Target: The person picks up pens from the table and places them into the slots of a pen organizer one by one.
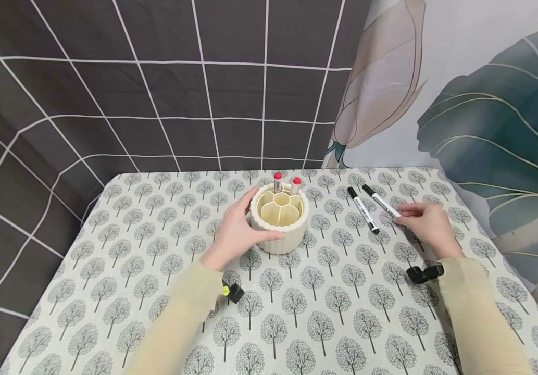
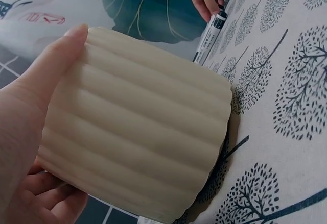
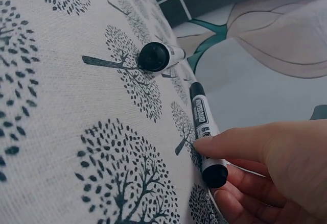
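Observation:
My left hand (image 1: 237, 226) grips a cream, ribbed pen holder (image 1: 284, 240), thumb on its near side and fingers round the far side. The holder stands upright, with several compartments around a round middle one. Two red-capped markers (image 1: 277, 183) stand in its back compartments, their lower parts hidden. Over on the right, my right hand (image 1: 427, 225) pinches a black-and-white whiteboard marker (image 3: 202, 113) close to its near end, thumb on one side and fingers on the other. Just left of it a second black-capped marker (image 1: 363, 209) lies on the cloth.
A pale tablecloth (image 1: 269, 323) printed with dark trees covers the table. Behind it hangs a dark grid-patterned curtain (image 1: 231, 94), and at the right a sheet with large leaf prints (image 1: 498, 120). Each wrist wears a small black camera (image 1: 423, 274).

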`<state>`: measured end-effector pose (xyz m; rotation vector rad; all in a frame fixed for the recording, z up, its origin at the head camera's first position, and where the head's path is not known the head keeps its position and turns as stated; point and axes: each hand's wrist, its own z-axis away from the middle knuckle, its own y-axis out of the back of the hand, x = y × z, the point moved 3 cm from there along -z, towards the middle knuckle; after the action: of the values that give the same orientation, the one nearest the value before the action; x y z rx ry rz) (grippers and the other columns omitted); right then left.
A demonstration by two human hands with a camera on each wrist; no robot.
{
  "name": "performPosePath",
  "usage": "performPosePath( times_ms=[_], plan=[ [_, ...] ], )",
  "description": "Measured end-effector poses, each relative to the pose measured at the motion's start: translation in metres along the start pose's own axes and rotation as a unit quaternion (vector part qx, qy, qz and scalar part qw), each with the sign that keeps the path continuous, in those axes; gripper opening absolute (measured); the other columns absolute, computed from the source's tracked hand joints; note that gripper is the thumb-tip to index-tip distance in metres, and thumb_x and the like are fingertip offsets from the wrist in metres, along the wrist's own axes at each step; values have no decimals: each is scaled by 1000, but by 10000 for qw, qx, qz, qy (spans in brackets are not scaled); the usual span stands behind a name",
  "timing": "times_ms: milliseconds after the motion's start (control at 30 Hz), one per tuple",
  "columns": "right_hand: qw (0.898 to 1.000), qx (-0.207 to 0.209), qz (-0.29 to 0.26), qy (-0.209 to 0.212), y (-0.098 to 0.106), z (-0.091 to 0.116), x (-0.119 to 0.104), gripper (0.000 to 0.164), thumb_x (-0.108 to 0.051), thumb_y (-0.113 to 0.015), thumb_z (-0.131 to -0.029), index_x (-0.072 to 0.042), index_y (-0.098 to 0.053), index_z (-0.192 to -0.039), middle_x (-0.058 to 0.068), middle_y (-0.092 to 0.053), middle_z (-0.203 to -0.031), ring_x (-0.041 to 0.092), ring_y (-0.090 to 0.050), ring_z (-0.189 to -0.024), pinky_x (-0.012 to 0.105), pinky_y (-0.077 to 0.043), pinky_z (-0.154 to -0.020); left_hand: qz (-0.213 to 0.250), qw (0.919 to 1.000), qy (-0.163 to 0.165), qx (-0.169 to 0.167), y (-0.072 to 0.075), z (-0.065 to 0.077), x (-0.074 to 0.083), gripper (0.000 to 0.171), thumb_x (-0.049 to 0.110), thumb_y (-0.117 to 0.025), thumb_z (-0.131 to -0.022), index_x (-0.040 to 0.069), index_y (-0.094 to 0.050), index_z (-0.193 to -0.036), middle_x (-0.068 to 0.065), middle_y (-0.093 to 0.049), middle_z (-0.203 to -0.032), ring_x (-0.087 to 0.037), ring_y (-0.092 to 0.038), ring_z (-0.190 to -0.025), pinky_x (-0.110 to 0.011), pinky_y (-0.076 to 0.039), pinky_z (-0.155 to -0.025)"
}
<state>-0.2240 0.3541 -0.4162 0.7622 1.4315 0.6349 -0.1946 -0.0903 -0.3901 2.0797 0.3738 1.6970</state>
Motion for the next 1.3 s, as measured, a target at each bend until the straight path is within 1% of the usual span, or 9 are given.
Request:
performPosePath(
  times_ms=[67, 233, 367, 533, 733, 867, 1000, 1133, 1300],
  plan=[
    [10000, 31, 18, 13, 0, 0, 0, 41, -24, -81, -90, -2, -71, -122, 17, -74, -105, 21, -66, -84, 37, -50, -76, 10, 10000, -2, 23, -1, -1, -1, 124, 58, -96, -56, 22, -37, -158, 2, -49, -151, -21, -49, -134, -52, -42, -109],
    [10000, 72, 62, -25, 0, 0, 0, 38, -25, -80, -91, -2, -72, -120, 18, -74, -104, 20, -67, -81, 33, -51, -70, 246, 9997, -64, 21, -2, -2, -4, 124, 56, -97, -55, 20, -38, -158, 2, -50, -150, -19, -52, -132, -42, -45, -108],
    [10000, 28, 13, -86, 0, 0, 0, 36, -23, -78, -91, -2, -72, -119, 19, -73, -105, 21, -67, -81, 28, -52, -66, 344, 9993, -120, 21, -2, -3, -3, 124, 52, -99, -55, 17, -39, -157, 1, -50, -150, -22, -52, -133, -39, -45, -108],
    [9999, 101, -50, -122, 1, 1, 0, 35, -22, -77, -91, -2, -72, -119, 19, -73, -106, 21, -66, -82, 29, -51, -69, 346, 9993, -144, -5, -1, -3, -3, 124, 53, -98, -54, 17, -39, -157, 0, -50, -150, -21, -52, -133, -37, -45, -107],
    [9985, 393, -261, -260, 4, 2, -4, 38, -27, -74, -94, -3, -71, -122, 21, -69, -115, 23, -61, -92, 29, -49, -72, 355, 9993, -142, -37, 0, -3, -4, 125, 55, -98, -53, 18, -39, -157, -1, -49, -151, -23, -52, -133, -38, -45, -108],
    [9965, 736, -327, -225, 8, 2, -8, 37, -27, -73, -94, -2, -72, -121, 19, -70, -111, 12, -61, -84, 22, -49, -65, 352, 9993, -127, -36, 1, -3, -3, 125, 55, -98, -53, 19, -39, -157, -1, -49, -151, -22, -51, -134, -38, -45, -108],
    [9934, 1063, -391, -154, 12, 3, -12, 33, -23, -73, -93, -2, -73, -119, 8, -72, -99, 2, -58, -73, 18, -48, -55, 341, 9993, -119, -37, 1, -3, -2, 123, 55, -98, -54, 20, -39, -157, 0, -49, -151, -21, -51, -134, -37, -45, -108],
    [9903, 1282, -494, -200, 15, 4, -16, 32, -26, -74, -94, -5, -75, -118, -10, -67, -88, 2, -56, -72, 18, -46, -53, 340, 9993, -116, -42, 1, -3, -3, 123, 55, -98, -54, 20, -40, -157, 0, -49, -151, -21, -51, -134, -36, -45, -108],
    [9866, 1456, -709, -208, 18, 5, -24, 34, -31, -74, -94, -8, -76, -120, -18, -63, -84, 2, -57, -73, 17, -46, -52, 349, 9993, -119, -49, 1, -3, -3, 124, 56, -97, -54, 18, -40, -157, -1, -50, -151, -22, -51, -134, -37, -45, -108]
  ],
)
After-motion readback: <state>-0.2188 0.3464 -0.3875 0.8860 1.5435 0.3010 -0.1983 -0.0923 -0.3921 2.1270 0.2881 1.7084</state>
